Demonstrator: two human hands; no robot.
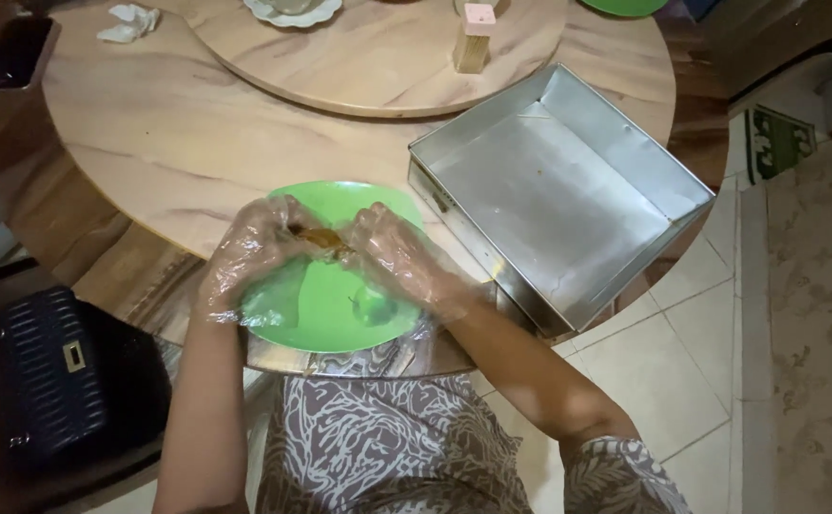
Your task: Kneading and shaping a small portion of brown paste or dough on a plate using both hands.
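Patterned cloth (387, 447) covers the lap nearest the lens; above it, the left hand (249, 252) and right hand (401, 255), both in clear plastic gloves, pinch a small brown food piece (321, 238) over a green plate (340, 305). Beside it the square metal pan (568, 190) holds nothing yet.

The person is wearing 2 thin, clear, crinkled plastic gloves, 1 on the left hand (244, 255) and 1 on the right hand (399, 255); both forearms are showing bare; a brown-and-white patterned garment is covering the lap and right upper arm.
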